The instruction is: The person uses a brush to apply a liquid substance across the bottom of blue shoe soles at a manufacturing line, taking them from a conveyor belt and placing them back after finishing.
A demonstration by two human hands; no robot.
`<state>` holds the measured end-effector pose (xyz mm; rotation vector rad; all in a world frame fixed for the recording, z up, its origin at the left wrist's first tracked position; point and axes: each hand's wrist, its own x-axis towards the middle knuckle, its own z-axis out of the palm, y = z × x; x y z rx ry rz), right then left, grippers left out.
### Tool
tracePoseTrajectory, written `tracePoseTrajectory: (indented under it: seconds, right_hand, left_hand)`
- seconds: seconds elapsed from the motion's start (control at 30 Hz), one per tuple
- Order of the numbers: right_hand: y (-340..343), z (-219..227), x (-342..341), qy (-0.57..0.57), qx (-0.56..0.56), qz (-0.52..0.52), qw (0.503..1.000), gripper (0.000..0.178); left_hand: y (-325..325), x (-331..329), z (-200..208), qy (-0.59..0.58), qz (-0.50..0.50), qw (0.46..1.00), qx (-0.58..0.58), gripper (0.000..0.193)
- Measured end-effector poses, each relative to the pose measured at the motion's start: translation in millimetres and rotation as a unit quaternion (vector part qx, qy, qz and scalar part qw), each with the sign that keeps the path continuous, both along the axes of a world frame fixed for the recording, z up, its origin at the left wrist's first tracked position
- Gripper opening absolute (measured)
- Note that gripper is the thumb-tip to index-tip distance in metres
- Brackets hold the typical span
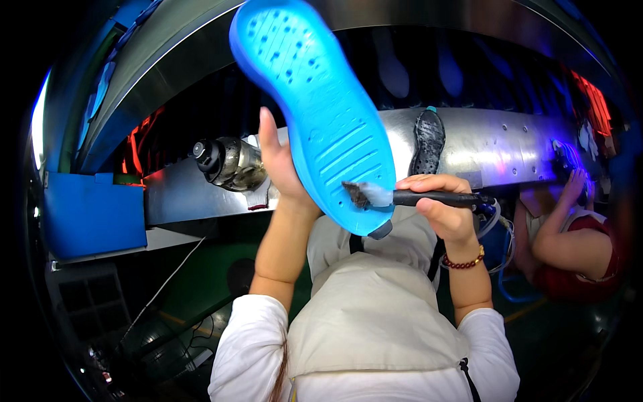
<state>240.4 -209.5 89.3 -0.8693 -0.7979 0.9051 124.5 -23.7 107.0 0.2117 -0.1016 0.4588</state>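
My left hand (281, 161) supports a bright blue shoe sole (335, 127) from its left side; the thumb points up and the other fingers are hidden behind the sole. The sole is tilted up, its cavity side facing me, with small holes at the far end and ridged grooves nearer me. A dark tab shows at its near end. In my right hand (445, 208) is a brush (429, 198) with a black handle, and its dark-tipped pale bristles touch the sole's near part. Behind my right hand, a hose or cable runs close to the handle end.
On the metal bench (495, 147) lie a black sole (427, 142) and, to the left, a stained container with a black cap (228, 163). A blue box (94, 214) stands far left. Several soles sit in the dark space beyond. At right, a co-worker (576, 248) sits with hands at the bench.
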Motion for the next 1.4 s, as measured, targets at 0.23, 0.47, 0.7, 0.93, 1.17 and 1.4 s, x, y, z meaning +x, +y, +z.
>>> tracePoseTrajectory:
  seconds: [0.23,0.47,0.7,0.93,1.17,1.4]
  right_hand:
    - [0.1,25.1,-30.1,-0.175,0.001,-0.081,0.981,0.023]
    - [4.1,29.1,-26.8,-0.315,0.044,-0.120,0.940,0.022]
    - [3.5,26.9,-24.9,-0.256,0.033,-0.131,0.957,0.021]
    - [5.9,36.0,-3.5,-0.231,0.017,-0.099,0.968,0.019]
    - [15.1,48.7,15.1,-0.361,0.041,-0.021,0.931,0.018]
    - [6.4,58.0,13.1,-0.354,0.079,0.097,0.927,0.017]
  left_hand:
    - [-38.6,-9.6,-14.1,0.137,0.122,0.977,0.105,0.062]
    - [-32.3,-3.9,-10.5,0.019,0.116,0.992,0.040,0.055]
    - [-28.1,2.3,-6.5,0.011,0.114,0.993,0.040,0.056]
    - [-23.9,4.0,-4.3,0.018,0.085,0.995,0.049,0.057]
    - [-13.0,4.6,-4.7,0.023,0.027,0.997,0.064,0.054]
    - [-3.8,5.6,2.8,0.184,-0.074,0.979,0.042,0.050]
